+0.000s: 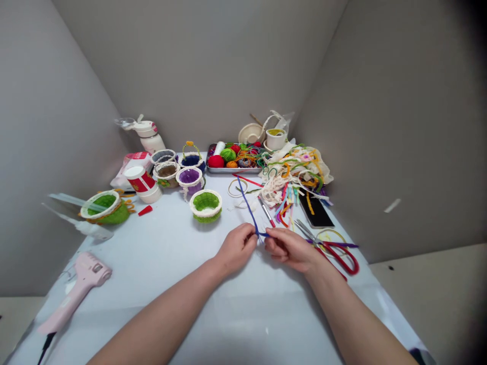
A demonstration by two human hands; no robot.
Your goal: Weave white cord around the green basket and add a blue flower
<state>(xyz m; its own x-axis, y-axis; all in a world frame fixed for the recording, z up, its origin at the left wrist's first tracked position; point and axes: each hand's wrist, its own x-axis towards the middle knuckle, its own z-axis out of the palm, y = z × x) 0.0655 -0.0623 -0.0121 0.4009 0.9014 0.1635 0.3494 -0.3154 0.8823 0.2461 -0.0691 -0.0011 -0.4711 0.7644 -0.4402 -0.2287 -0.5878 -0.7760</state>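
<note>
Over the middle of the table, a thin dark-blue pipe cleaner [248, 203] is pinched between my two hands. My left hand [239, 247] grips it with thumb and fingertips, and its long end rises away toward the back. Close beside it, my right hand [289, 248] pinches a short bent part, with the other fingers curled in. A few fine loose fibres show near the fingertips. Just beyond my left hand stands a small green basket [206, 215] with a white rim. Red-handled scissors [344, 256] lie to the right, partly behind my right forearm.
Several small baskets [190, 177] and a red-and-white tub [142, 185] stand at back left. A pink glue gun [76, 289] lies front left. Behind are a metal tray [236, 171] of yarn balls and heaped yarn scraps [292, 172]. A phone [317, 213] and a pen [267, 211] lie right.
</note>
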